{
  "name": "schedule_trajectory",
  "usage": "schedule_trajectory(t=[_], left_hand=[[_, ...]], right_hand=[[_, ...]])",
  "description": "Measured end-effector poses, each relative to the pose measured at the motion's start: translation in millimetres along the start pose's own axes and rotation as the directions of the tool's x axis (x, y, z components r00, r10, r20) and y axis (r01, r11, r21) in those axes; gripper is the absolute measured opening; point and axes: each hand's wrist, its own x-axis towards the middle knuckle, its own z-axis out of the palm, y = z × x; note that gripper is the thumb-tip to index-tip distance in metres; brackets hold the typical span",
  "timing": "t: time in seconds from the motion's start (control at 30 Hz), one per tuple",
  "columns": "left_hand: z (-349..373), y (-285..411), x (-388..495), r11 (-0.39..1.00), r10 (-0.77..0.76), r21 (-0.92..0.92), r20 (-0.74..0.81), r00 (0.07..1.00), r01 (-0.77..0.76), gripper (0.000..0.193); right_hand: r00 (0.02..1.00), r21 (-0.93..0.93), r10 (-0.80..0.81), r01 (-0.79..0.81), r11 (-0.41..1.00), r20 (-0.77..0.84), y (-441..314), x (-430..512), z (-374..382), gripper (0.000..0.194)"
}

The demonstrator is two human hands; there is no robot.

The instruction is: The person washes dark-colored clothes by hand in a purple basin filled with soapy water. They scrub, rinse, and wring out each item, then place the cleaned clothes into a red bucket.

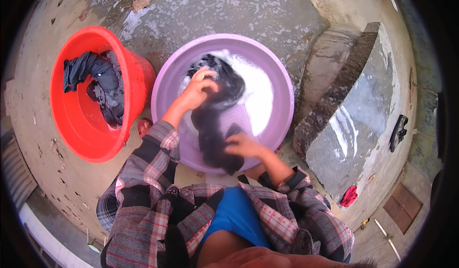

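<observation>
A purple plastic basin [281,135] stands on the concrete before me, with white suds [261,99] on its right side. Dark wet cloth [209,135] lies in it from the far part down to the near rim, over a ridged purple washboard surface [235,119]. My left hand [199,88] is over the cloth's upper bunch, its fingers bent and apart. Near the basin's lower edge, my right hand [245,145] is at the lower part of the cloth, slightly blurred; whether it grips the cloth is unclear.
At left a tilted red plastic tub [82,124] holds dark wet clothes [102,76]. A rough concrete slab [353,113] is at right, with a red cloth [348,196] at its near end. A dark shoe [398,133] lies beyond it. Foamy water [215,6] covers ground ahead.
</observation>
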Motion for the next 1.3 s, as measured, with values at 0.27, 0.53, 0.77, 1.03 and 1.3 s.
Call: schedule_trajectory(t=[0.27, 0.53, 0.77, 1.03, 1.3], left_hand=[[57, -34, 3, 0.912, -0.308, 0.200, -0.241, 0.921, 0.357, 0.077], [97, -35, 15, 0.683, -0.639, 0.356, -0.132, 0.758, 0.638, 0.071], [11, -39, 43, 0.925, -0.277, 0.160, -0.340, 0.899, 0.345, 0.028], [58, 21, -34, 0.972, -0.210, 0.103, -0.033, 0.977, 0.213, 0.033], [81, -16, -12, 0.918, -0.159, 0.311, -0.273, 0.949, 0.244, 0.027]], right_hand=[[0.567, 0.315, 0.377, -0.209, 0.926, -0.732, -30, 159, -95, 0.090], [0.797, -0.131, 0.263, -0.390, 0.911, -0.543, -9, 233, -91, 0.058], [0.832, -0.120, -0.226, 0.191, 0.974, -0.508, -14, 197, -91, 0.035], [0.650, -0.040, -0.275, 0.352, 0.935, -0.709, -28, 42, 0, 0.029], [0.650, -0.379, -0.219, -0.114, 0.918, -0.728, -5, 159, -25, 0.023]])
